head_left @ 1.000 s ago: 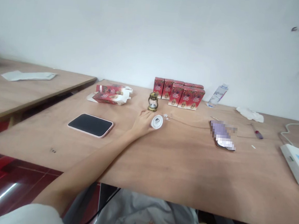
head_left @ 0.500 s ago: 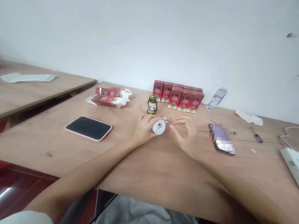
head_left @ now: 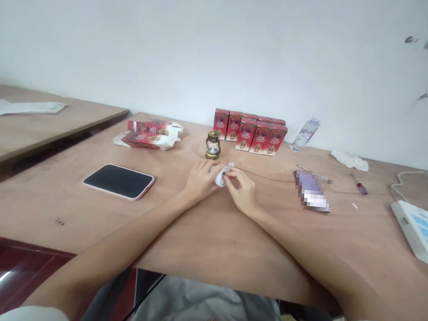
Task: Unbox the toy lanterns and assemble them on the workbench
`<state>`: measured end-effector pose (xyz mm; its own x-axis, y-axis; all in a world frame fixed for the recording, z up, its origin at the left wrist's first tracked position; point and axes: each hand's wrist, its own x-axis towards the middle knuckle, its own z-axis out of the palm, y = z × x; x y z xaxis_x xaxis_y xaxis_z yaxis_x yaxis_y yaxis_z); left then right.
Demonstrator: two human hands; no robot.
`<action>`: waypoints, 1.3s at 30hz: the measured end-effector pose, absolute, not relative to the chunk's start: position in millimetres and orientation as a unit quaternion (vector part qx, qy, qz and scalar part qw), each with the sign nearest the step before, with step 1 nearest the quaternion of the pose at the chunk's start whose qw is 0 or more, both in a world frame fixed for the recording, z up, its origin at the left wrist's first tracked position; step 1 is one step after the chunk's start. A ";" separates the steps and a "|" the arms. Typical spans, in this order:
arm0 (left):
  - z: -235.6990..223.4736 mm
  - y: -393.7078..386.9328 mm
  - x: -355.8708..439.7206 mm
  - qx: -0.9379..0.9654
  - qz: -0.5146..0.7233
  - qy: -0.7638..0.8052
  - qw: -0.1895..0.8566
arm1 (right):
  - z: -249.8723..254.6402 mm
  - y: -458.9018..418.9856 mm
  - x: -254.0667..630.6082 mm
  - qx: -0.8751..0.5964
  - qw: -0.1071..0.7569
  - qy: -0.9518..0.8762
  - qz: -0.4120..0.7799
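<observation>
here, both hands meet over one small thing near the middle of the wooden table (head_left: 230, 241): a white round piece (head_left: 220, 175), short and stubby like a cap or a little cylinder. the left hand (head_left: 200, 179) comes at it from the left and curls around its left side, fingers closed on it. the right hand (head_left: 242, 190) comes from the right, its fingertips (head_left: 228, 178) pinched against the right face of the piece, so the piece sits squeezed between the two, touching both. neither hand is clearly nearer; they share it about evenly, though the left wraps more of it.

the piece looks tipped on its side, its short axis running roughly left to right along the table, with one round face turned toward the right hand. whether that face is open or closed is hidden by the fingers.

just behind the hands stands a small brass lantern (head_left: 212, 145), upright and apart from them. further back a cluster of red boxes (head_left: 249, 132) stands by the wall, and two more red boxes (head_left: 148, 133) lie flat to the left. a dark phone in a pink case (head_left: 118, 180) lies well to the left of the hands.
</observation>
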<state>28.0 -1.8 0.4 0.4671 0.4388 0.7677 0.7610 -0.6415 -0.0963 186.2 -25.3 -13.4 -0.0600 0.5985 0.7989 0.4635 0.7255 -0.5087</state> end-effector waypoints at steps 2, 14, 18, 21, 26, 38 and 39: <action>-0.7 -1.6 28.6 -0.830 -0.357 -0.361 0.231 | -16.4 -23.2 185.9 -0.372 0.573 -0.728 0.055; -2.7 -3.3 30.5 -0.829 -0.329 -0.362 0.271 | -22.6 -20.8 186.8 -0.391 0.557 -0.731 0.053; -4.1 -2.7 31.7 -0.828 -0.319 -0.373 0.270 | -21.7 -21.1 186.4 -0.411 0.553 -0.722 0.065; -4.2 -3.1 32.1 -0.829 -0.319 -0.373 0.269 | -21.3 -21.1 186.1 -0.411 0.553 -0.720 0.076; -2.7 -4.5 31.6 -0.829 -0.319 -0.378 0.262 | -19.9 -20.5 186.4 -0.412 0.565 -0.712 0.071; 0.2 -4.5 28.7 -0.828 -0.323 -0.384 0.249 | -11.5 -21.5 189.1 -0.357 0.560 -0.742 0.089; -0.1 -4.2 28.8 -0.828 -0.324 -0.383 0.251 | -12.3 -20.8 189.2 -0.357 0.555 -0.747 0.083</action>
